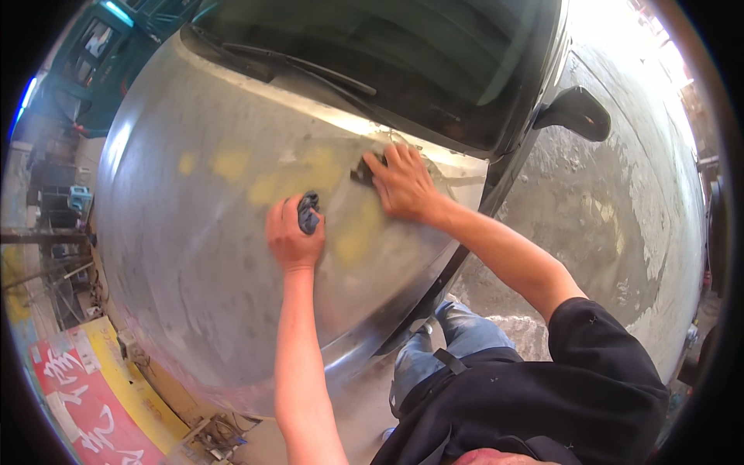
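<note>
A car (612, 232) with a dull, patchy grey finish, its surface mottled on the side panel at the right. The hood (186, 263) fills the middle of the view, grey and smudged, and both hands lie over its upper half, toward the windshield side. Above it, the dark windshield (434, 70) slopes away, with a wiper (318, 71) along its lower edge. A green vehicle (97, 70) stands at the upper left, beyond the hood. The person, in a black shirt (535, 395) and blue jeans (457, 333), leans in from the lower right beside the car. At the lower left lies a red and yellow board (101, 395) with white markings. A black side mirror (577, 115) projects from the car to the right of the windshield. The right hand (404, 182), its fingers extended toward the windshield, grasps a dark pad (363, 172) against the hood, near the windshield's base; the pad shows beside the thumb. The left hand (294, 235), lower and to the left, is curled around a crumpled dark grey cloth (308, 213), which protrudes between thumb and fingers above the hood. Yellow patches (294, 178) mark the hood around the two hands, the smallest lying farthest left.
</note>
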Demonstrator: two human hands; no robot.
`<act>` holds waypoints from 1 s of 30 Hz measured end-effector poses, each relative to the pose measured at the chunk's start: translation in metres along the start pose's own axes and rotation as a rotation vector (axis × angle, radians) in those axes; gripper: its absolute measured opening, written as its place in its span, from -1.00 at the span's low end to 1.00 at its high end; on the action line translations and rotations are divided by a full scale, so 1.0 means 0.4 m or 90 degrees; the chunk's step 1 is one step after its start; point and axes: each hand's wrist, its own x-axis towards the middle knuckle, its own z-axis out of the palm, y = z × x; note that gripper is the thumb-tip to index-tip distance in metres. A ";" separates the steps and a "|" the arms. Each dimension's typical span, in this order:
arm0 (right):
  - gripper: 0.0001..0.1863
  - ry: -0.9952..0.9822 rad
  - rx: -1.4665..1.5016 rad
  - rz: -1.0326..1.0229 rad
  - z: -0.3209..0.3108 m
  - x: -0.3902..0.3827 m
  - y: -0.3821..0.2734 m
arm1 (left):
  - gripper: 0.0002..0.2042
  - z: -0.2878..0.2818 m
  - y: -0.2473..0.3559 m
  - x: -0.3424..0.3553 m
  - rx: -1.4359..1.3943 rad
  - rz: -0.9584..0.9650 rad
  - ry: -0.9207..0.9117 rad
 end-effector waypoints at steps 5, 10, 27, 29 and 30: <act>-0.47 -0.075 0.018 0.000 -0.007 -0.078 -0.030 | -0.66 -0.025 -0.024 -0.015 0.011 -0.008 0.011; -0.43 -0.053 0.040 -0.054 0.003 -0.033 0.053 | -0.65 -0.017 0.003 -0.004 -0.004 -0.027 0.004; -0.43 -0.119 0.090 -0.112 0.006 -0.014 0.037 | -0.57 -0.025 -0.020 -0.031 0.024 -0.052 -0.009; -0.43 -0.150 0.115 -0.144 -0.042 -0.147 0.046 | -0.56 -0.023 -0.023 -0.022 0.027 -0.048 0.000; -0.43 -0.139 0.102 -0.149 -0.041 -0.116 0.058 | -0.56 -0.019 -0.018 -0.019 0.030 -0.048 0.005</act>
